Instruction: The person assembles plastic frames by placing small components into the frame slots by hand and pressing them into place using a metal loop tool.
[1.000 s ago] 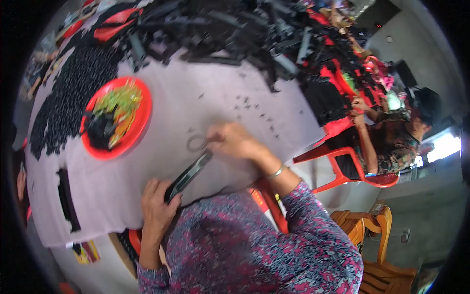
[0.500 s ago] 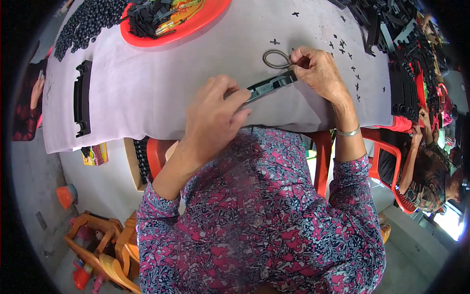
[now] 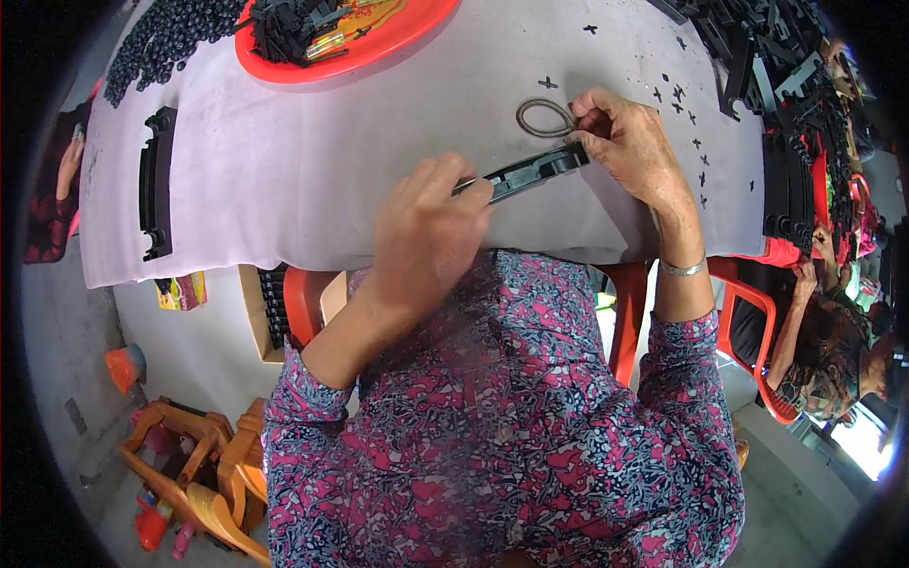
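A long black plastic strip (image 3: 532, 174) with recesses in it slants across in front of me, just over the table. My left hand (image 3: 431, 232), slightly smeared by motion, has its bent fingers closed at the strip's left end. At the other end my right hand (image 3: 625, 147) pinches with thumb and fingers. A dark metal loop (image 3: 546, 118) sticks out leftward from those right fingers, above the strip; whatever it joins is hidden in the hand. How firmly the right thumb bears on the strip cannot be made out.
Small black cross-shaped pieces (image 3: 703, 178) are scattered at the right. Black plastic parts pile up (image 3: 743, 57) beyond them. A red plate (image 3: 379, 62) of black pieces and black beads (image 3: 175, 43) lie at the far left; another black strip (image 3: 157, 185) lies nearer. Another person (image 3: 819, 355) sits at right.
Both hands, the strip and the loop sit slightly farther right in the picture, as does the plate. My left fingers have shifted at the strip's left end.
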A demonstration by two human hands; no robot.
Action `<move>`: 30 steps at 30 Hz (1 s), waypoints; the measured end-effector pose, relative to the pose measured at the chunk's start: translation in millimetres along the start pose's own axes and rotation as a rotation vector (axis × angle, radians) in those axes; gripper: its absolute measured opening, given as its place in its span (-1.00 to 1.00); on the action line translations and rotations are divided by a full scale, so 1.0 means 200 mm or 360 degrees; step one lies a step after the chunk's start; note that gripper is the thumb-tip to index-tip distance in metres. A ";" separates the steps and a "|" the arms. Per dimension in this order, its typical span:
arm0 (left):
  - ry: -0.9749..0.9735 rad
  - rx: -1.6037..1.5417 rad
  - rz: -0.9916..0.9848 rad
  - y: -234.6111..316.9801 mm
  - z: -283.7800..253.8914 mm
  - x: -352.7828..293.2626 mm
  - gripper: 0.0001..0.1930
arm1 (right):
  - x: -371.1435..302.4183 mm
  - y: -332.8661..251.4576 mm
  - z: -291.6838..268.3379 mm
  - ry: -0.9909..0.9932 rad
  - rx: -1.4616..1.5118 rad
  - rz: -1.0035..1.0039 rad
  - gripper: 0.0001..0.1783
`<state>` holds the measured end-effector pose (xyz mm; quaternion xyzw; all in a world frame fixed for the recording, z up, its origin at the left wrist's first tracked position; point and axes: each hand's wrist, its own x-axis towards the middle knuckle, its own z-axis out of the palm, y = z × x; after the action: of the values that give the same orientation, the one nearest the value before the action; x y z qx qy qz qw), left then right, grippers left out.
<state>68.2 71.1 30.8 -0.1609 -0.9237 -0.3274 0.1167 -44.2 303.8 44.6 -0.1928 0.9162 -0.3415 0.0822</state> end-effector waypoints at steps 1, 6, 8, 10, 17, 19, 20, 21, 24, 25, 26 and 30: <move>-0.0048 0.0059 -0.0023 0.01 0.00 0.00 -0.79 | 0.00 0.00 0.00 -0.0006 0.0000 -0.0002 -0.78; -0.0124 0.0204 -0.0016 0.05 0.02 -0.01 -0.73 | -0.01 -0.03 -0.02 -0.0070 -0.0078 0.0027 -0.79; -0.0144 0.0231 -0.0027 0.03 0.02 -0.01 -0.72 | 0.00 -0.03 -0.04 -0.0076 -0.0066 0.0037 -0.78; -0.0103 0.0209 0.0026 0.01 0.04 -0.02 -0.74 | -0.01 -0.03 -0.04 -0.0076 -0.0046 0.0048 -0.78; -0.0033 0.0162 0.0000 0.02 0.08 -0.03 -0.75 | -0.04 -0.03 -0.03 -0.0021 -0.0182 0.0096 -0.81; 0.0109 0.0112 0.0067 0.00 0.12 -0.04 -0.75 | -0.04 -0.03 -0.02 -0.0034 -0.0193 0.0123 -0.83; 0.0108 0.0113 0.0067 0.00 0.13 -0.05 -0.75 | -0.05 -0.02 -0.02 0.0007 -0.0160 0.0145 -0.84; 0.0154 0.0084 0.0085 -0.01 0.13 -0.05 -0.74 | -0.05 -0.02 -0.01 0.0047 -0.0127 0.0167 -0.86; 0.0247 0.0055 0.0132 -0.01 0.14 -0.06 -0.72 | -0.06 0.00 0.00 0.0120 -0.0070 0.0112 -0.80; 0.0302 0.0061 0.0160 -0.02 0.15 -0.07 -0.71 | -0.06 0.00 0.00 0.0120 -0.0066 0.0114 -0.80; 0.0299 0.0063 0.0161 -0.02 0.15 -0.07 -0.71 | -0.06 0.00 0.01 0.0097 -0.0084 0.0139 -0.82; 0.0358 0.0057 0.0180 -0.02 0.16 -0.07 -0.70 | -0.07 -0.02 0.01 0.0133 -0.0048 0.0107 -0.83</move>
<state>75.9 85.4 -1.1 -0.1730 -0.8999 -0.3198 0.2407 -30.7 306.1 45.5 -0.1489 0.9298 -0.3325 0.0525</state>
